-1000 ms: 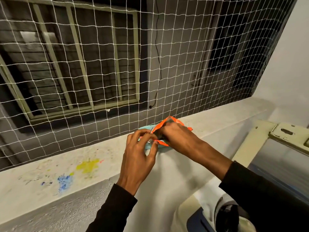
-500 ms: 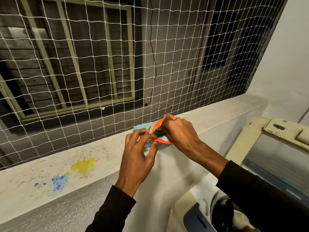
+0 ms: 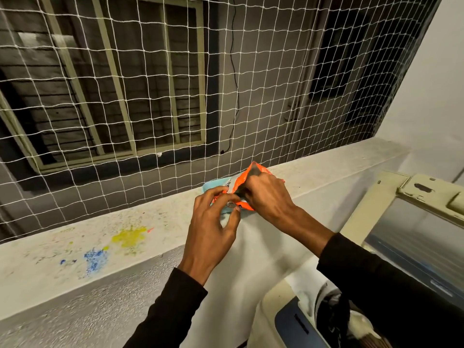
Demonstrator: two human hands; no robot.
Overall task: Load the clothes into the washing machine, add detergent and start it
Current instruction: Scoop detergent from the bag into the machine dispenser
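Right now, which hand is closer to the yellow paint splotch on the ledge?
Left. The left hand hangs just right of the yellow splotch; the right hand is farther right, gripping the orange packet.

Long black sleeves [image 3: 165, 312], bare hands

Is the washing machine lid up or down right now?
Up. The lid stands raised at the right, its glass panel tilted back, and the washing machine below shows its open mouth with dark clothes inside.
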